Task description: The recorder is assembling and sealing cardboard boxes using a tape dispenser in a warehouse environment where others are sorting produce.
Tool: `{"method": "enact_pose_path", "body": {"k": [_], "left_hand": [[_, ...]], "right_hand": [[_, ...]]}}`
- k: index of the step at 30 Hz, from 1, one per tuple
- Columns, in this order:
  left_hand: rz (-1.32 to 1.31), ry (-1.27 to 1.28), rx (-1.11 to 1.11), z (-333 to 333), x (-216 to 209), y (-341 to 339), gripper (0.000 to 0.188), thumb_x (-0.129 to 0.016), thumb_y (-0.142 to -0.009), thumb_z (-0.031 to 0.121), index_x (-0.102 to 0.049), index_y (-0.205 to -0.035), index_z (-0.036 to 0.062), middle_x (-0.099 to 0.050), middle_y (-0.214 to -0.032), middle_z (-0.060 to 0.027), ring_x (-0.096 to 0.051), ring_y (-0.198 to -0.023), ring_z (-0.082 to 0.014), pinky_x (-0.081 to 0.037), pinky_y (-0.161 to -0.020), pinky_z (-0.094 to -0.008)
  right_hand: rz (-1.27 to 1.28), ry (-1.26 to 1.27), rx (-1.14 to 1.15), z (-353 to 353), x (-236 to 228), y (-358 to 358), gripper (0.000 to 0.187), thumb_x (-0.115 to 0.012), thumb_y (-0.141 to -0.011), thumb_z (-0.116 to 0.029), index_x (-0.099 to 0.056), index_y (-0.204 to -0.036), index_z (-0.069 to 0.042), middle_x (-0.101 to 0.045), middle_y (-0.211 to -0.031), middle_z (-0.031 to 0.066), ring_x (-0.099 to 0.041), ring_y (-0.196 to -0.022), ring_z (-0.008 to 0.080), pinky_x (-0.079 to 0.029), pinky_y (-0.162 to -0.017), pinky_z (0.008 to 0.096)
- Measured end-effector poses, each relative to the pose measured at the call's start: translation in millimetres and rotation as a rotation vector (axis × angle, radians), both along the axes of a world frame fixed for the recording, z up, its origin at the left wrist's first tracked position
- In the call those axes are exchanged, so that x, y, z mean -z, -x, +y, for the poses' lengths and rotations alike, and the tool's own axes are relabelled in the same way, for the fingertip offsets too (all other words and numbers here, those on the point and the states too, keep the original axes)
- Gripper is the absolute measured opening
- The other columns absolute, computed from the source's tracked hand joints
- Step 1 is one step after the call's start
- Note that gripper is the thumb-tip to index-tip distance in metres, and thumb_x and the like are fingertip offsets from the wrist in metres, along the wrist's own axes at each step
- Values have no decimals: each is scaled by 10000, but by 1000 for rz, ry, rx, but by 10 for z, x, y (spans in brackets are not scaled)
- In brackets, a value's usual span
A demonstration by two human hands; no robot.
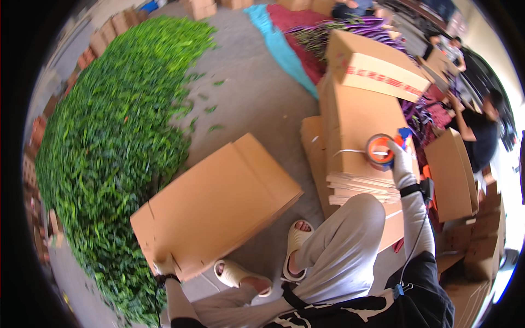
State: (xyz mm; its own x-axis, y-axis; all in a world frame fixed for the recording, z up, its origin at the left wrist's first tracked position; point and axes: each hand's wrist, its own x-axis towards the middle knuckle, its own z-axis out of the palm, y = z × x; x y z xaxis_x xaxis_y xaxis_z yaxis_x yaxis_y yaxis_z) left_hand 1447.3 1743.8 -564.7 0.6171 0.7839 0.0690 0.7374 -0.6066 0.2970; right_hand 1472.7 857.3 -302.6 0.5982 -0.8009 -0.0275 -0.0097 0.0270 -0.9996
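Observation:
My left hand (164, 266), pale-gloved, is closed on the near left corner of a flattened cardboard box (219, 199). The box lies tilted in front of my feet, a flap fold showing at its far end. In my right hand (402, 161) is a tape dispenser (379, 152) with an orange-rimmed roll and blue parts. That hand is above a stack of flattened cardboard boxes (366, 126) tied with a pale strap. A folded carton (383, 68) with red print rests on the stack's far end.
A large heap of green peppers (109, 126) fills the left side, with loose ones on the floor. Purple eggplants (366, 27) lie on red cloth beside a turquoise strip (279, 46). A worker in black (481, 131) sits at right, near an upright carton (451, 175).

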Motion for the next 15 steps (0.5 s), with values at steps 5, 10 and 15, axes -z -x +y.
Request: {"method": "enact_pose_path", "body": {"k": [5, 10, 15], "left_hand": [[90, 292, -18, 106, -313, 3, 881, -866, -643, 490, -563, -1277, -42, -635, -1250, -256, -641, -1117, -348, -542, -904, -435], [23, 431, -81, 578, -538, 201, 872, -935, -551, 446, -595, -1154, -84, -707, -1093, -194, -703, -977, -282, -581, -818, -375], [-343, 1223, 39, 247, -1404, 156, 478, -820, -817, 206, -638, -1186, -38, -724, -1051, -127, -716, -868, -212, -588, -796, -347]], "right_hand": [[182, 162, -112, -358, 179, 30, 366, -685, -946, -285, -607, -1187, -21, -660, -1142, 45, -658, -975, 168, -544, -779, 295], [453, 1365, 253, 88, -65, -249, 613, -677, -936, -308, -486, -1403, 40, -537, -1389, 264, -561, -1242, 345, -442, -1056, 398], [210, 948, -561, 1956, -641, -541, 322, -618, -918, -63, -626, -1233, 4, -660, -1180, 140, -630, -1071, 224, -491, -932, 325]]}}
